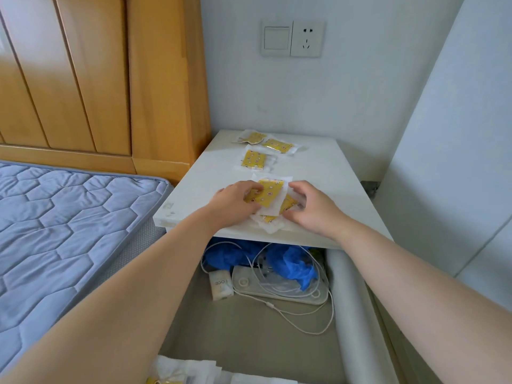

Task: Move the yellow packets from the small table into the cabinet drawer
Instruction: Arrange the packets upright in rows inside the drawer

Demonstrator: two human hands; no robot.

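Observation:
A small pile of yellow packets (267, 193) in white wrappers lies at the front edge of the white small table (327, 173). My left hand (235, 202) grips the pile's left side, with the thumb on the top packet. My right hand (311, 206) holds its right side, fingers curled over a lower packet (288, 204). Three more yellow packets lie farther back: one (253, 159) mid-table and two (253, 137) (278, 145) near the wall. Below the tabletop the cabinet drawer (243, 328) stands pulled out. More packets (177, 374) lie at its front edge.
The drawer holds a blue plastic bag (291, 263), a white device (277, 286) with tangled white cables and a small white box (220, 284). A blue quilted mattress (55, 231) is on the left, with a wooden headboard behind. Walls close in behind and to the right.

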